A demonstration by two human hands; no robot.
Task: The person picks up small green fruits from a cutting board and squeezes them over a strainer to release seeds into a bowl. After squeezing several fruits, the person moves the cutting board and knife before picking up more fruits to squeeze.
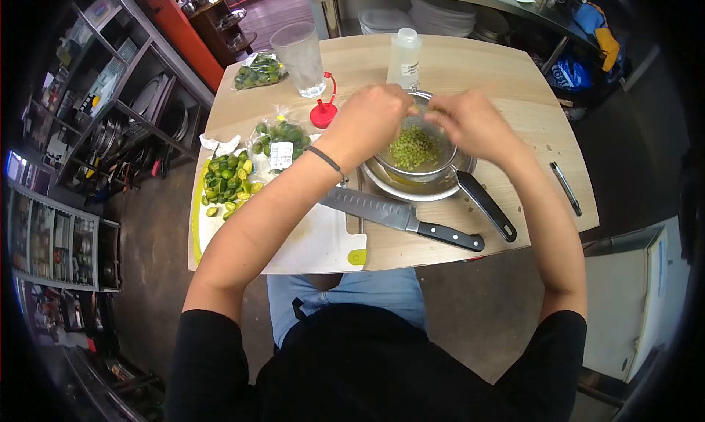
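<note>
My left hand (373,121) and my right hand (470,127) are raised close together over a fine-mesh strainer (449,154). Both have curled, pinching fingers. A small yellow-green bit shows by the left fingertips, but what either hand holds is mostly hidden. Pale green seeds and pulp (413,149) lie in the strainer, which rests on a metal bowl (418,196). Its black handle points to the lower right. In front of the bowl lies a large knife (382,209), its blade tip over a white cutting board (316,238). Small green limes (224,178), some cut, are heaped on the board's left.
Bagged limes (283,137) sit behind the board, with another bag (259,71) farther back. A clear pitcher (299,58), a red cap (323,114) and a plastic bottle (404,58) stand beyond my hands. A pen (565,188) lies near the right edge.
</note>
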